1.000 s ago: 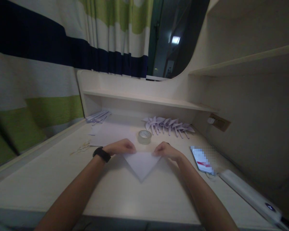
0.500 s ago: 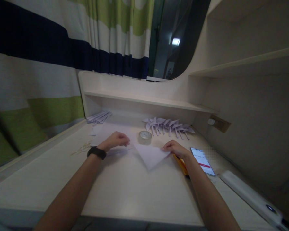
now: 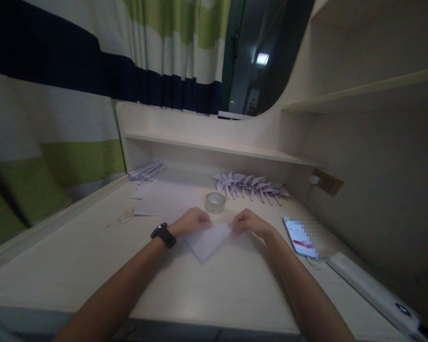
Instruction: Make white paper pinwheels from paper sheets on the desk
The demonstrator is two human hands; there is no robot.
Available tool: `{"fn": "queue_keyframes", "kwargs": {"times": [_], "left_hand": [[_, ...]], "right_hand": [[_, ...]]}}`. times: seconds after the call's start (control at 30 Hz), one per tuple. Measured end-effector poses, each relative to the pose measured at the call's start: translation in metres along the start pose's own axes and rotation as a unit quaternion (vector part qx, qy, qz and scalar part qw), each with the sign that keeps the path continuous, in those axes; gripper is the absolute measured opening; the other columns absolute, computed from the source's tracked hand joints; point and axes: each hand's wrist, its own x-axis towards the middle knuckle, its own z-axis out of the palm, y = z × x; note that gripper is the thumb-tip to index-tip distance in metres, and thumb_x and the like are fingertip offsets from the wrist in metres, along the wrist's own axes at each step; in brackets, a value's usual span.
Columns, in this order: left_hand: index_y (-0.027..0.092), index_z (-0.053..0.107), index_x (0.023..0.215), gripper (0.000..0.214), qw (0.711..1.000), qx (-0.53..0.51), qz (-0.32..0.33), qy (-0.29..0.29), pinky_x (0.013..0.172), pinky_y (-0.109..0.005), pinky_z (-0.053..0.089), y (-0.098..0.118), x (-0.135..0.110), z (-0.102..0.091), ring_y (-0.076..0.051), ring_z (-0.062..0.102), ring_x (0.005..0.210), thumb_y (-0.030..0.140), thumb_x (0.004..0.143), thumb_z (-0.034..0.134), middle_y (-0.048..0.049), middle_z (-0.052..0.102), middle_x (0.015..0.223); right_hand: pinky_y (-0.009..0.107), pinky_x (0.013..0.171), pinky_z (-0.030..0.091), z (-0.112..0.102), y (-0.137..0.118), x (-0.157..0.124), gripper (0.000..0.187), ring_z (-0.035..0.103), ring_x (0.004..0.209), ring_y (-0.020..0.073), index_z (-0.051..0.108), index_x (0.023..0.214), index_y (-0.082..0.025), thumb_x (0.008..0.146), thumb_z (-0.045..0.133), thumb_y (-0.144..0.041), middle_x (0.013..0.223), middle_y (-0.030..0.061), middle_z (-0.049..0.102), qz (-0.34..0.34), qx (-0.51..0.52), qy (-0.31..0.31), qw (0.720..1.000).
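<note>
A white sheet of paper (image 3: 207, 243), folded into a triangle, lies between my hands with its point toward me. My left hand (image 3: 193, 221), a dark watch on its wrist, grips the paper along its upper left side with bent fingers. At the upper right corner, my right hand (image 3: 248, 222) pinches the paper; its fingertips are slightly blurred. Just beyond the hands stands a roll of clear tape (image 3: 215, 203). Larger white sheets (image 3: 167, 194) spread out behind my left hand.
Several paper pinwheels (image 3: 251, 184) lie in a row at the back. Paper strips (image 3: 147, 172) are piled at the back left, near some thin sticks (image 3: 123, 216). On the right are a phone (image 3: 299, 237) and a long white bar-shaped device (image 3: 371, 289). A low shelf (image 3: 214, 148) overhangs the rear.
My left hand has moved right and taken hold of the folded paper. The paper and my right hand have shifted left. The yellow tool by my right hand is now out of sight.
</note>
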Motion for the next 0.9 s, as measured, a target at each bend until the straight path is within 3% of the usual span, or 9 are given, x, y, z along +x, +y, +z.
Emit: {"fn": "queue_keyframes", "kwargs": {"times": [0.27,0.43,0.57,0.77,0.9], "left_hand": [[0.01,0.071,0.07,0.031,0.998,-0.049,-0.023,0.014,0.054,-0.023,0.034,0.0,-0.003,-0.009,-0.014,0.053,0.058,0.038,0.076,0.058,-0.0053,0.067,0.065],[0.01,0.067,0.064,0.037,0.997,-0.071,-0.019,0.022,0.05,-0.022,0.03,0.002,-0.003,-0.011,-0.012,0.045,0.053,0.041,0.079,0.053,-0.0019,0.057,0.057],[0.01,0.064,0.066,0.04,0.995,-0.092,-0.029,0.013,0.049,-0.022,0.028,0.002,-0.003,-0.01,-0.012,0.044,0.052,0.043,0.081,0.05,-0.0005,0.052,0.057],[0.01,0.062,0.064,0.041,0.994,-0.101,-0.03,0.012,0.048,-0.022,0.027,0.0,-0.004,-0.009,-0.011,0.042,0.052,0.045,0.081,0.049,0.0,0.049,0.056],[0.011,0.062,0.064,0.042,0.993,-0.112,-0.039,0.01,0.047,-0.022,0.027,0.001,-0.004,-0.009,-0.012,0.042,0.051,0.048,0.08,0.049,0.0003,0.049,0.055]], "right_hand": [[0.031,0.067,0.053,-0.018,-0.001,-0.006,0.026,0.067,0.064,0.0183,0.071,0.075,-0.01,0.062,0.075,-0.031,0.071,0.0097,0.072,-0.047,0.044,0.069,0.996],[0.033,0.071,0.053,-0.01,0.009,0.008,0.054,0.068,0.068,0.0183,0.067,0.104,-0.015,0.052,0.081,-0.02,0.077,0.005,0.072,-0.089,0.091,0.04,0.991],[0.032,0.07,0.053,-0.004,0.014,0.013,0.044,0.068,0.066,0.0179,0.07,0.098,-0.013,0.056,0.079,-0.021,0.077,0.0053,0.072,-0.095,0.107,0.051,0.988],[0.033,0.07,0.052,-0.003,0.011,0.009,0.044,0.069,0.068,0.02,0.07,0.099,-0.013,0.056,0.078,-0.018,0.075,0.0059,0.072,-0.096,0.126,0.04,0.987],[0.034,0.07,0.053,-0.002,0.011,0.012,0.04,0.069,0.066,0.0209,0.072,0.092,-0.012,0.054,0.079,-0.021,0.073,0.0066,0.072,-0.095,0.123,0.075,0.985]]}}
